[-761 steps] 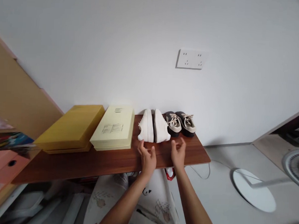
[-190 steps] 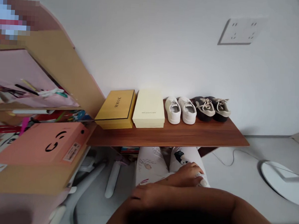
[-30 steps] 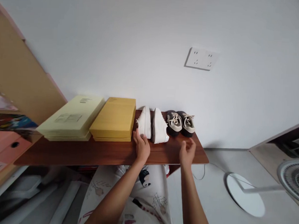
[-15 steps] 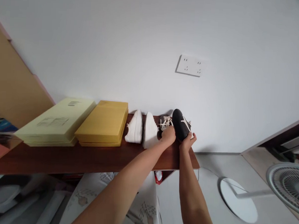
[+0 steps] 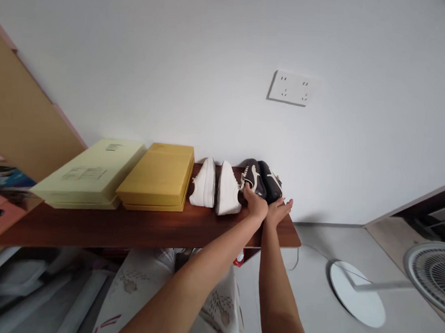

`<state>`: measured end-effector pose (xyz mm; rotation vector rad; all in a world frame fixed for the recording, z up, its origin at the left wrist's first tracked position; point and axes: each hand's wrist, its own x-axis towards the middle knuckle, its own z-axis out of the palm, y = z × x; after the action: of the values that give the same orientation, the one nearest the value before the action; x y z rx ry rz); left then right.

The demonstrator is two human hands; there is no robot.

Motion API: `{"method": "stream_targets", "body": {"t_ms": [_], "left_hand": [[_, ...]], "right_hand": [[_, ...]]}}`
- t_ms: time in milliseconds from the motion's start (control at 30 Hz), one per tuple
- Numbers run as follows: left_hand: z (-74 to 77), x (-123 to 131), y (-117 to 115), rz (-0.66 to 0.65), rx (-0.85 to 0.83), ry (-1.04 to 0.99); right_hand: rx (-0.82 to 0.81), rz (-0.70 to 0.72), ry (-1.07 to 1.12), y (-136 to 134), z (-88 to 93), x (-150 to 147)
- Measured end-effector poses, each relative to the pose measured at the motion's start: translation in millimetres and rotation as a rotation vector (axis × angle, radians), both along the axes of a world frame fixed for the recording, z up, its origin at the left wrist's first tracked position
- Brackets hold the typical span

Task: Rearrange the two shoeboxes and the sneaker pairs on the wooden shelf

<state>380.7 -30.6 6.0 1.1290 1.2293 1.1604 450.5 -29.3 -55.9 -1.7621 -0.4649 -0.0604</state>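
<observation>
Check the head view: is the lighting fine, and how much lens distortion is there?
Head view: soft, even light with no harsh glare, and only a faint shadow on the wall beyond the end of the wooden shelf; strong wide-angle bowing skews the shelf and stretches the fan at the edge; the left hand and right hand show no heavy blur.

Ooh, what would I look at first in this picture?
You'd probably spot the two bare arms first, with the left hand and right hand meeting at the dark sneakers on a brown wooden shelf. Just left of them sit white sneakers, then a mustard-yellow box and a pale yellow box.
</observation>
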Motion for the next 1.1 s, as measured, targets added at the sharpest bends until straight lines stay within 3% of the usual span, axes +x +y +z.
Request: {"method": "stream_targets", "body": {"t_ms": [100,233,367,433,500,567,700,867,1000,1067,1100], "left_hand": [[-8.6,-21.4,-44.7,-0.100,0.217,0.101],[-19.8,-89.4,-97.8,-0.494,0.298,0.214],[-6.9,-189.7,-104.7,-1.101,0.264,0.457],[4.7,-241.0,-98.5,-1.269,0.215,0.630],[14.3,-287.3,-94.0,-1.232,0.167,0.759],[19.3,-326.9,-93.7,-1.109,0.129,0.822],[15.7,-388.8,-102.2,-0.964,0.089,0.814],[2.2,-442.7,-109.3,-0.911,-0.017,0.733],[5.1,-467.9,-104.1,-0.701,-0.039,0.701],[11.5,-476.5,-98.4,-0.576,0.003,0.615],[14.8,-480.9,-94.6,-0.502,0.029,0.554]], "right_hand": [[-0.002,0.003,0.003,-12.6,-5.6,-4.6],[0.018,0.077,-0.010,-25.5,-8.8,-8.4],[-0.015,0.104,-0.096,-29.2,-8.4,-7.1],[-0.032,0.118,-0.130,-28.2,-8.7,-4.0],[-0.023,0.117,-0.125,-26.9,-9.6,-0.7],[0.008,0.103,-0.091,-27.8,-10.9,0.8],[0.099,-0.006,-0.075,-43.1,-14.3,-10.5],[0.195,0.025,0.071,-80.2,-14.2,-77.7],[0.190,0.270,0.083,-101.6,4.4,-177.1],[0.174,0.549,0.109,-104.5,17.7,-231.5],[0.139,0.757,0.127,-103.5,23.7,-257.4]]}}
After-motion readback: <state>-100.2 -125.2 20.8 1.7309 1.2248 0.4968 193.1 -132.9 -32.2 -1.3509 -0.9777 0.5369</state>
